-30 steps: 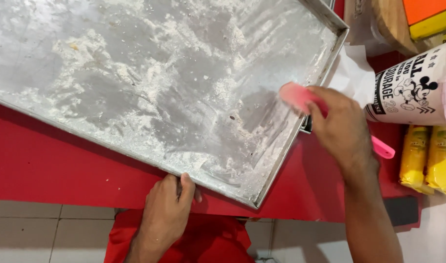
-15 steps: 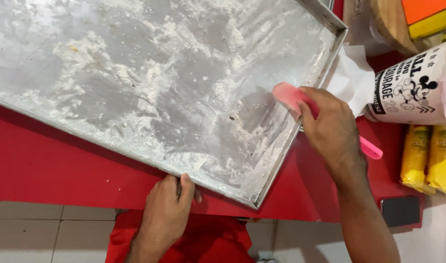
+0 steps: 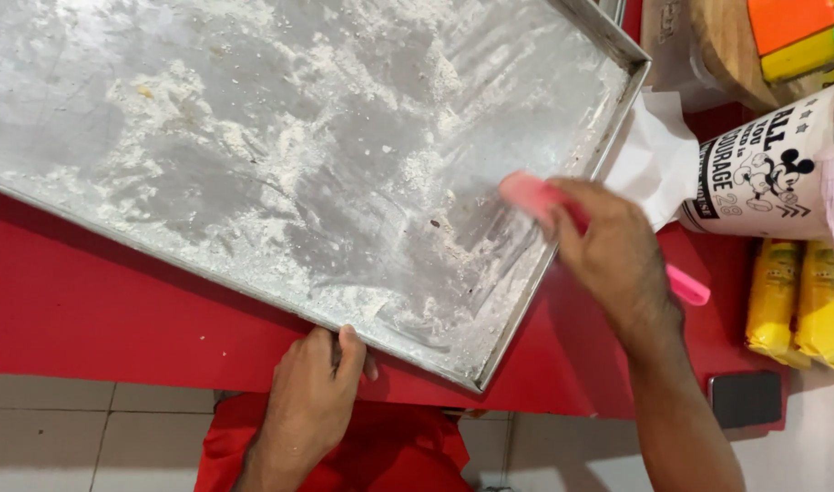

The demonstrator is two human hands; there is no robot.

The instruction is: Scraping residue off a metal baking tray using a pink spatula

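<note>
A large metal baking tray point(image 3: 89, 223), dusted with white flour, lies on a red counter point(image 3: 116, 310). My right hand point(image 3: 613, 260) is shut on a pink spatula point(image 3: 531, 196), whose blade rests on the tray floor near the right rim; the handle end sticks out behind my wrist. My left hand point(image 3: 312, 396) grips the tray's near edge, fingers curled over the rim.
A white mug with black cartoon print point(image 3: 767, 178) stands right of the tray, white paper point(image 3: 654, 159) beside it. Yellow packets point(image 3: 804, 301) and a dark phone point(image 3: 747, 398) lie at the right. A wooden round and orange-yellow block point(image 3: 790, 36) sit top right. Tiled floor shows below.
My right hand has slid the pink spatula leftward and slightly inward across the tray's right side. My left hand has stayed on the near edge.
</note>
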